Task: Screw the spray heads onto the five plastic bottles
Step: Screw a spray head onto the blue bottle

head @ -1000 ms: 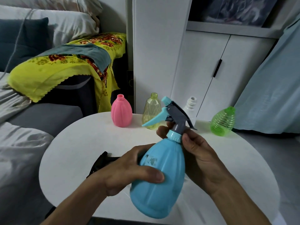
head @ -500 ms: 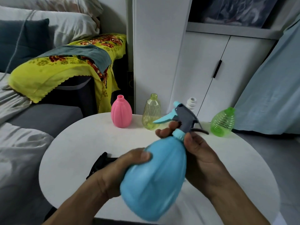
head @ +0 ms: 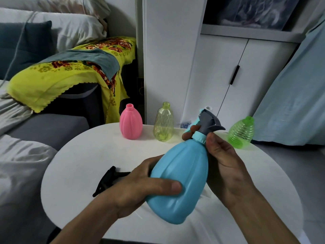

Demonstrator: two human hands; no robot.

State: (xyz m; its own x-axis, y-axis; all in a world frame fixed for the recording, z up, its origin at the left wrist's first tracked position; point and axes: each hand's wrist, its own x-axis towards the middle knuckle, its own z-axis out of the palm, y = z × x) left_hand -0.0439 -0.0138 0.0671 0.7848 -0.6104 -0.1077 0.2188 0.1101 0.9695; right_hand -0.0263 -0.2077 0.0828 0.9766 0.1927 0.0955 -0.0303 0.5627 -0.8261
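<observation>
I hold a light blue bottle (head: pixel 181 180) tilted over the round white table (head: pixel 79 159). My left hand (head: pixel 140 189) wraps its body, thumb across the front. My right hand (head: pixel 223 164) pinches the blue collar of the grey-and-blue spray head (head: pixel 207 123) sitting on the bottle's neck. At the table's far edge stand a pink bottle (head: pixel 131 124), a clear yellow bottle (head: pixel 163 122) and a green ribbed bottle (head: pixel 241 132), all with bare necks. A white bottle's neck (head: pixel 208 108) peeks out behind the spray head. A black spray head (head: pixel 110 179) lies on the table, partly hidden by my left hand.
A grey sofa with white bedding (head: pixel 22 155) lies to the left, with a yellow floral cloth (head: pixel 58 76) over its arm. White cabinet doors (head: pixel 226 81) stand behind the table, and a pale blue curtain (head: pixel 295 95) hangs at the right.
The bottle has turned in my hands and its spray head has swung from pointing left towards the right and back. My left thumb has come across the front of the bottle.
</observation>
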